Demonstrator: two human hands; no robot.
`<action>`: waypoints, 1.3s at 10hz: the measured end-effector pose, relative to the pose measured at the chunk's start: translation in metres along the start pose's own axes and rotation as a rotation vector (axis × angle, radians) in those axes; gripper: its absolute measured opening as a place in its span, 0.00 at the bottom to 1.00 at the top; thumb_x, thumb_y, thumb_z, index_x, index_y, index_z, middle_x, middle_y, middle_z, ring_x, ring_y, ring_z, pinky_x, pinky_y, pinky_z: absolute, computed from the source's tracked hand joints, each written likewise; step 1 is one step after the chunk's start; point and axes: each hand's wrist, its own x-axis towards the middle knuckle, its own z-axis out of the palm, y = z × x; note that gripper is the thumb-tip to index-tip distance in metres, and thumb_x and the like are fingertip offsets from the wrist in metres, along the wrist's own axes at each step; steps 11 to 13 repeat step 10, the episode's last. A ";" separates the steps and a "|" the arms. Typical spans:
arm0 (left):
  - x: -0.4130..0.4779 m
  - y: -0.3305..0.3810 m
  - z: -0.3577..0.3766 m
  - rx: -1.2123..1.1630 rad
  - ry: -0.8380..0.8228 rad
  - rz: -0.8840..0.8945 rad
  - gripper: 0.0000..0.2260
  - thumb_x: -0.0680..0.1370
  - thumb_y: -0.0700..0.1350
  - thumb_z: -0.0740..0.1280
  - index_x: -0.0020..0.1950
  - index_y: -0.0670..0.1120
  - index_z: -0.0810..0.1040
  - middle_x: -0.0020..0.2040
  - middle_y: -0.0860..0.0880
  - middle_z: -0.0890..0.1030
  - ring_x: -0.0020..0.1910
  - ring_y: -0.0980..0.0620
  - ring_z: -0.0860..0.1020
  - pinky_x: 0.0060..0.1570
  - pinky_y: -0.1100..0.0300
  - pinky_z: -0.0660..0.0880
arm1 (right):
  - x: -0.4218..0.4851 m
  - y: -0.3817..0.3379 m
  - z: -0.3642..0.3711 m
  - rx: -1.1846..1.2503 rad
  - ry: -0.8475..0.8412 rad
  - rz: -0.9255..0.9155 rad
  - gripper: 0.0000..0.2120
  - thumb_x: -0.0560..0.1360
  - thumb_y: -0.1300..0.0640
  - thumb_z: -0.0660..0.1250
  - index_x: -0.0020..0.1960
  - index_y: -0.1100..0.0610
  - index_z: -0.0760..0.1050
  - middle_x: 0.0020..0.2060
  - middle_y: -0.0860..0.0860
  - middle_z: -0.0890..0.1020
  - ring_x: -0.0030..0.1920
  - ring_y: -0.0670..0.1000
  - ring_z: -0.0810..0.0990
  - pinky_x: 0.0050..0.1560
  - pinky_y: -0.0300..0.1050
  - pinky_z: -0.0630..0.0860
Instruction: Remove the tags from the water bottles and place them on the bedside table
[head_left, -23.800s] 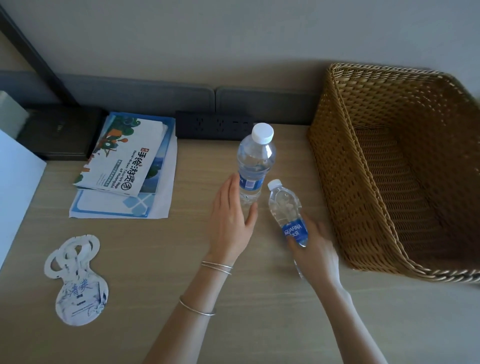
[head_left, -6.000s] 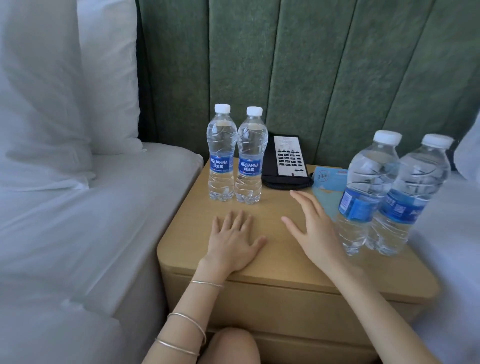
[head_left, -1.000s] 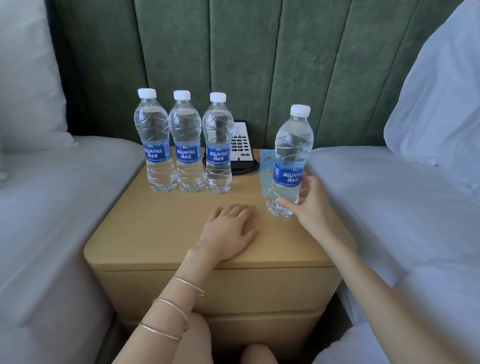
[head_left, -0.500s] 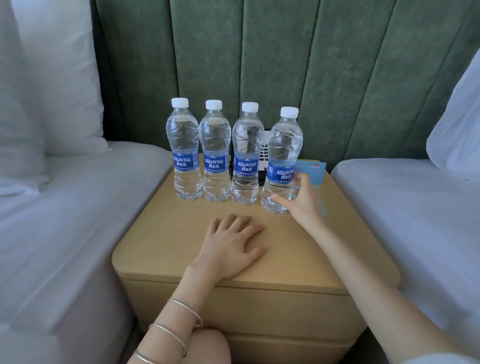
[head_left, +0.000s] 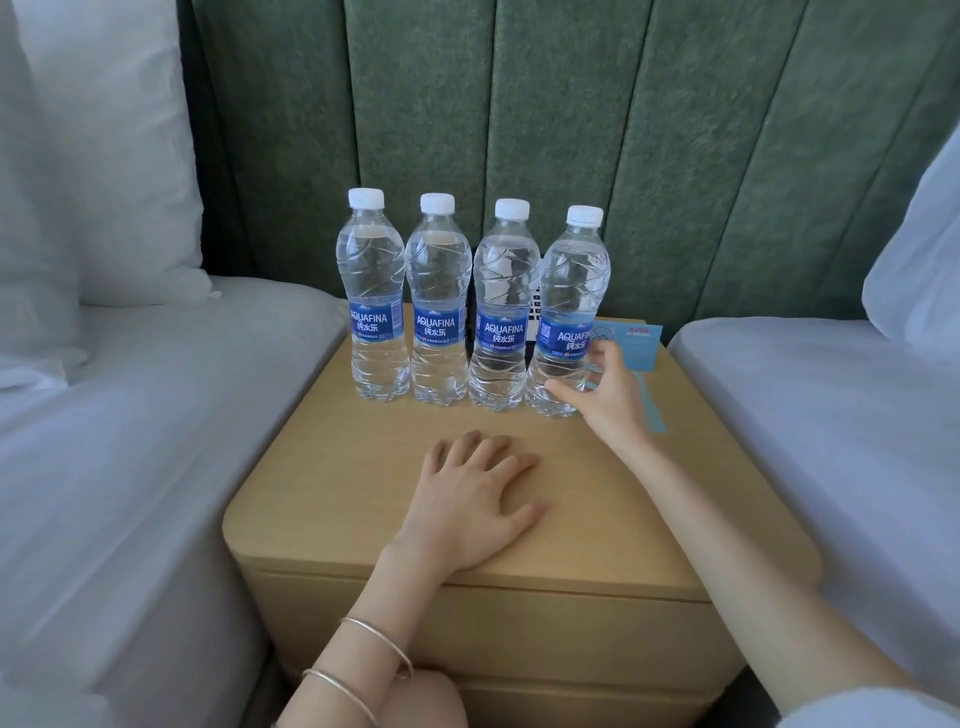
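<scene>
Bottle in right hand grip; left hand flat on table.

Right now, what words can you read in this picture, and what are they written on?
"AQUAFINA" on the blue label of each of the four water bottles.
"纯水乐" under the brand on each label.
Fine print and the square code on the rightmost label: too small to read.
Light blue card beside the right hand: red heading, too blurred to read.
Telephone keys behind the bottles: unreadable.
</scene>
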 end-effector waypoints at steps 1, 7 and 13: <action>-0.001 0.001 0.000 -0.007 -0.010 -0.003 0.36 0.66 0.71 0.37 0.71 0.64 0.61 0.74 0.60 0.60 0.74 0.53 0.53 0.72 0.48 0.48 | 0.001 0.001 0.001 -0.013 0.003 0.004 0.29 0.67 0.56 0.75 0.63 0.59 0.66 0.62 0.50 0.74 0.56 0.44 0.71 0.52 0.34 0.65; -0.001 0.002 -0.003 -0.008 -0.023 -0.010 0.37 0.65 0.71 0.37 0.71 0.64 0.61 0.74 0.59 0.60 0.74 0.52 0.53 0.72 0.47 0.48 | -0.005 0.006 0.012 -0.104 0.072 -0.031 0.35 0.66 0.51 0.76 0.65 0.57 0.62 0.63 0.50 0.72 0.60 0.50 0.72 0.51 0.42 0.67; -0.010 -0.001 -0.013 -0.050 -0.025 -0.040 0.34 0.69 0.70 0.43 0.71 0.61 0.64 0.74 0.58 0.62 0.74 0.56 0.54 0.73 0.52 0.48 | -0.040 0.001 -0.004 -0.155 -0.046 -0.143 0.34 0.71 0.55 0.72 0.70 0.58 0.59 0.67 0.53 0.66 0.66 0.50 0.66 0.62 0.40 0.63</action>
